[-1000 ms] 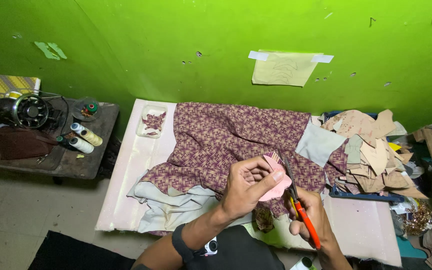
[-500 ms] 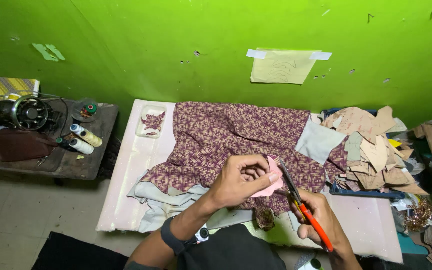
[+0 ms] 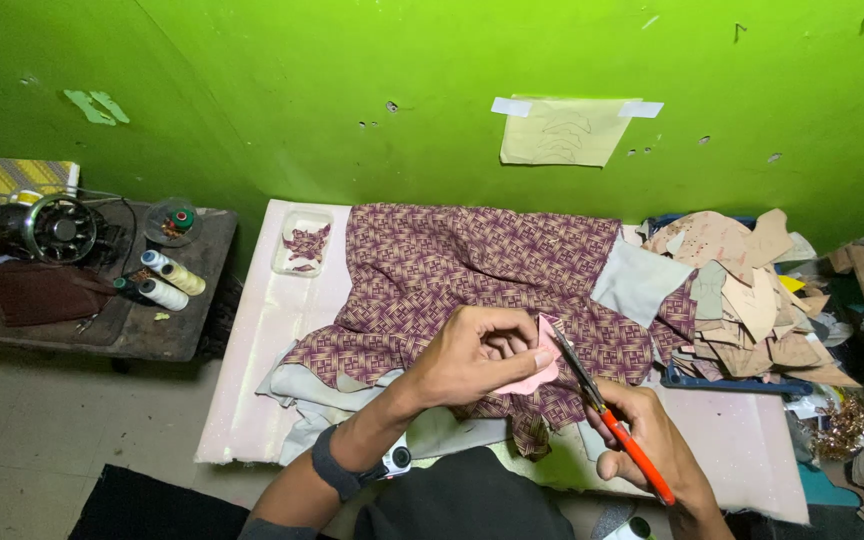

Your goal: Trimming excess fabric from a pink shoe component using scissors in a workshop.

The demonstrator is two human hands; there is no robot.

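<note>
My left hand point(image 3: 477, 352) pinches a small pink piece of material point(image 3: 542, 368) above the table. My right hand point(image 3: 652, 440) grips orange-handled scissors point(image 3: 607, 415), whose blades meet the pink piece at its right edge. Under both hands a purple patterned cloth point(image 3: 452, 265) is spread over a pale pink table point(image 3: 252, 370), with a grey cloth patch point(image 3: 642, 280) on its right part. A dark wristband with a watch point(image 3: 357, 465) sits on my left wrist.
A heap of tan paper pattern pieces point(image 3: 752, 290) lies at the right. A small clear tray of scraps point(image 3: 302, 243) rests at the table's back left. A sewing machine point(image 3: 47, 228) and thread spools point(image 3: 167, 278) stand on a dark side table. A paper sheet point(image 3: 562, 130) is taped to the green wall.
My left hand has turned the pink piece slightly and the scissors have shifted along its right edge. The view has tilted a little.
</note>
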